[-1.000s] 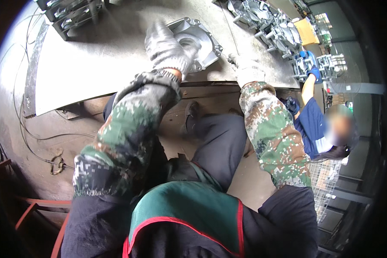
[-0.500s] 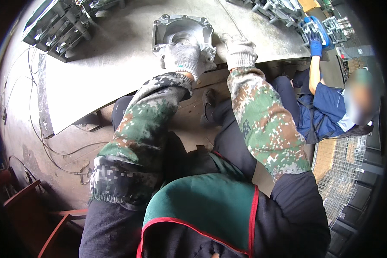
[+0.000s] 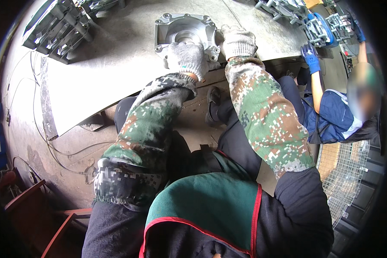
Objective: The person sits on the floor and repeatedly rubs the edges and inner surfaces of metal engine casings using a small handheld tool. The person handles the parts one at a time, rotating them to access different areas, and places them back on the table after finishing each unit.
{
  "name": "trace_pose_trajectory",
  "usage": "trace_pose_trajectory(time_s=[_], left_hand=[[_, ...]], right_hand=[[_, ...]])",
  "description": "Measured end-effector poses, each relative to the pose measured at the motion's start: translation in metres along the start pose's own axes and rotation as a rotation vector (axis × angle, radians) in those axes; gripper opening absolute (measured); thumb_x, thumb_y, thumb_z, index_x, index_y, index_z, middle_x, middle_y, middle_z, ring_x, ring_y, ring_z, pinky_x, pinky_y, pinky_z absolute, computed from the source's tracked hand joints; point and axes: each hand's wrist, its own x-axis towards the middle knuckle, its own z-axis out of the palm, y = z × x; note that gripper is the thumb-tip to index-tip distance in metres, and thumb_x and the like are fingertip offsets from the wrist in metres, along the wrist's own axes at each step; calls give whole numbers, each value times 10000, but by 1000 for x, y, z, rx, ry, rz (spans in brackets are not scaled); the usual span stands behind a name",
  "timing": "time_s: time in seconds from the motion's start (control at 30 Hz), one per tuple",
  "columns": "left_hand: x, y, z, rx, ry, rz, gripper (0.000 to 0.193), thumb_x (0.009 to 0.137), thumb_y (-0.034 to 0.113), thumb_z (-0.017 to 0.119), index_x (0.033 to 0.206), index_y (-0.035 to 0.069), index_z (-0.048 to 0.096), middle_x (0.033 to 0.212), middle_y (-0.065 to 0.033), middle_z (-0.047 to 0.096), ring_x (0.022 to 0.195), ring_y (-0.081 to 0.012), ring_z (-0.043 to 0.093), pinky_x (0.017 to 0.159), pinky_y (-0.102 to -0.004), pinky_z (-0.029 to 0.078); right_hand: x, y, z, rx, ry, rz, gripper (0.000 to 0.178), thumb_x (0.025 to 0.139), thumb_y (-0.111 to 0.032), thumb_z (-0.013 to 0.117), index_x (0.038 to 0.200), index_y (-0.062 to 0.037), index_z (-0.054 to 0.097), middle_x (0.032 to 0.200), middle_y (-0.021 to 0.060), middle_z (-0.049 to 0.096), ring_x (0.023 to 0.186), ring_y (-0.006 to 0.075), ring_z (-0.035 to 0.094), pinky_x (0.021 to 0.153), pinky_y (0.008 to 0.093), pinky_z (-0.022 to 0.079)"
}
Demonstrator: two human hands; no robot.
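A silver cast-metal housing (image 3: 162, 32) with a round bore and bolt lugs lies on the pale worktable, bore facing up. My left hand (image 3: 187, 58), in a white knit glove, is closed over its near edge, the thumb side hidden below the rim. At the housing's right edge is my right hand (image 3: 239, 42), also gloved, its fingers bent in against the side. The fingertips there are partly hidden. Camouflage sleeves cover both forearms.
Stacked metal castings (image 3: 58, 32) stand at the table's left, more castings (image 3: 284, 10) at the far right. A co-worker's blue-gloved hand (image 3: 310, 58) is near the right table edge. A wire-mesh basket (image 3: 346, 176) stands at lower right, a red metal frame (image 3: 56, 236) at lower left.
My right hand has drawn in to the housing's right edge, its fingers more bent. My left hand stays on the near edge. The co-worker's hand has come down from the blue-rimmed part.
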Motion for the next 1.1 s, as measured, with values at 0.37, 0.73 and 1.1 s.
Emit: trace_pose_trajectory(time_s=[0.37, 0.73, 1.1], left_hand=[[-13, -5, 16, 22, 129, -31, 379, 749, 424, 757, 952, 106, 730, 924, -162, 719, 897, -318, 695, 829, -441, 520], [-13, 0, 4, -69, 140, -10, 539, 661, 572, 802, 895, 93, 728, 781, -147, 712, 761, -301, 705, 718, -426, 542], [-5, 4, -9, -29, 79, -30, 633, 632, 617, 799, 967, 88, 707, 899, -140, 708, 892, -294, 674, 836, -431, 488]], right_hand=[[0, -10, -10, 86, -162, -9, 261, 879, -228, 545, 1067, -144, 706, 1048, 107, 701, 950, 316, 688, 784, 443, 562], [30, 32, -6, 264, -484, -505, 275, 825, -146, 668, 1090, -184, 729, 986, 93, 710, 918, 266, 675, 831, 368, 531], [50, 74, 8, 1465, -972, -589, 350, 870, -39, 678, 1217, -85, 662, 1051, 11, 706, 991, 98, 619, 885, 230, 495]])
